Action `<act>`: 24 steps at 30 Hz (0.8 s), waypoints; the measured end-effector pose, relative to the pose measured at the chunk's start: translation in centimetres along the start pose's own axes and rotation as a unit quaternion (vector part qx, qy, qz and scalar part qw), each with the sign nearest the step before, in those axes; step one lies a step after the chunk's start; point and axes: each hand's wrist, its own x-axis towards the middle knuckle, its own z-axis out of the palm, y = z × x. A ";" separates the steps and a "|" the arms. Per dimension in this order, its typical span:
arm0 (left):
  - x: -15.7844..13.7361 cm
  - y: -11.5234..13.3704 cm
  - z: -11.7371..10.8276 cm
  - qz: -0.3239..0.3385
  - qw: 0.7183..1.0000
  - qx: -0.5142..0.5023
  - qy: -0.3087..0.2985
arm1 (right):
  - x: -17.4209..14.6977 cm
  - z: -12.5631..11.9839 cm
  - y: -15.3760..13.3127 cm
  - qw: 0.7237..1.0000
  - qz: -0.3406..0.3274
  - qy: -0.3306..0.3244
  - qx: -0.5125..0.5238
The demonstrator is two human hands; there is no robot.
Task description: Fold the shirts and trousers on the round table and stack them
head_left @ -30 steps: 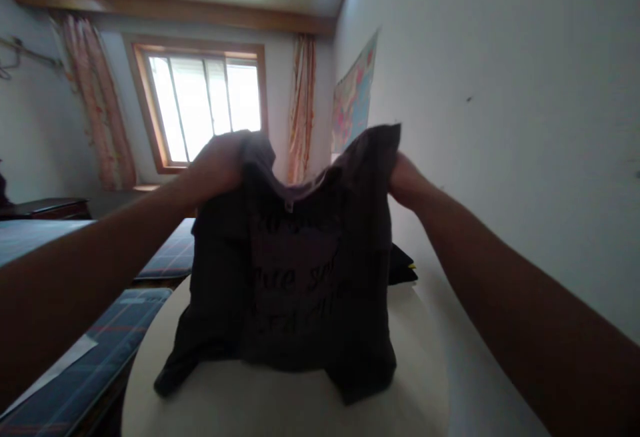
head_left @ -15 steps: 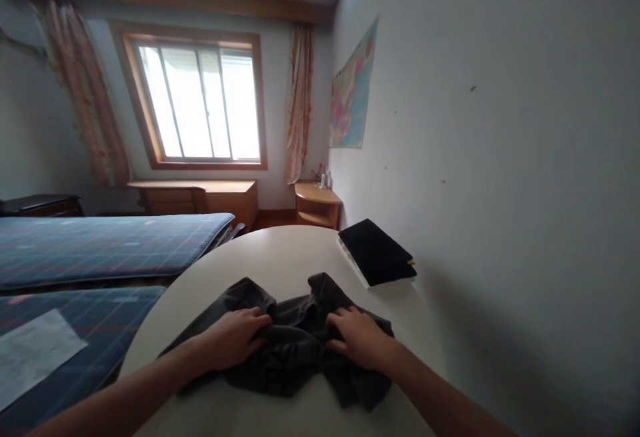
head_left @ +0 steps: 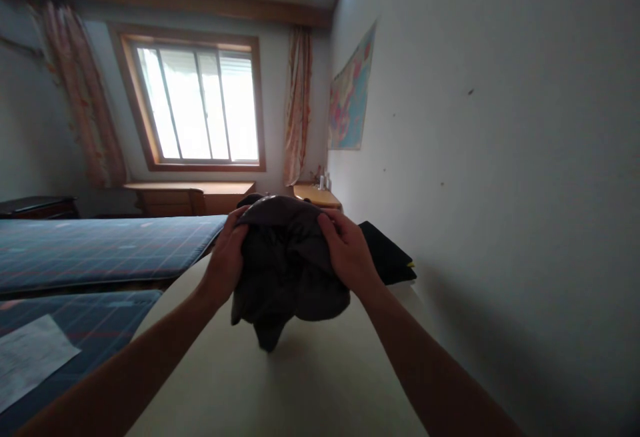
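Observation:
A dark grey garment (head_left: 290,264) hangs bunched between my two hands, lifted above the round cream table (head_left: 320,384). My left hand (head_left: 227,257) grips its upper left edge, the thumb on the near side. On the other side my right hand (head_left: 350,247) pinches the upper right edge in the same way. Loose folds droop below, and a pointed end hangs lowest, over the tabletop. The cloth is crumpled, so I cannot tell which kind of garment it is. Most fingertips are hidden behind the fabric.
A black folded item (head_left: 387,254) lies on something white at the table's right edge, beside the wall (head_left: 525,224). To the left are blue plaid mattresses (head_left: 100,250) with a paper sheet (head_left: 37,354) on one. A wooden desk (head_left: 220,188) stands under the window.
Both hands have raised the garment off the table, up and away from me. It lay spread across the tabletop before; now it hangs gathered between the hands.

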 end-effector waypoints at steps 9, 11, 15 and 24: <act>-6.1 -7.1 1.4 -0.019 0.961 0.194 -0.196 | -5.1 0.7 8.1 0.900 0.102 -0.413 -0.095; -8.0 -9.2 1.6 0.009 0.937 0.224 -0.266 | -4.6 -0.6 10.5 0.906 0.123 -0.335 -0.229; -10.1 -11.5 2.3 -0.022 0.908 0.231 -0.348 | -2.6 -4.5 14.7 0.844 0.152 -0.093 -0.506; -10.7 -12.4 2.5 -0.071 0.944 0.171 -0.272 | -1.5 -8.8 17.5 0.813 0.244 0.005 -0.529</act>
